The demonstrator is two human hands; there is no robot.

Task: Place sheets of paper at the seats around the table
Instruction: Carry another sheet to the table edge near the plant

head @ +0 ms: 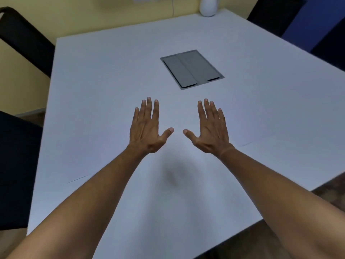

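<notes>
My left hand [148, 128] and my right hand [210, 129] hover palm-down over the middle of the white table [112, 71]. Their fingers are spread and they hold nothing. White paper is hard to tell from the tabletop. A faint paper edge [77, 179] shows to the left of my left forearm. Another faint paper edge [257, 142] shows to the right of my right wrist. I cannot tell whether these belong to one sheet or two.
A grey cable hatch [192, 69] is set into the table beyond my fingertips. A white pot [208, 7] stands at the far edge. Black chairs stand at the back left [24, 40], near left [16, 165] and back right [274, 14].
</notes>
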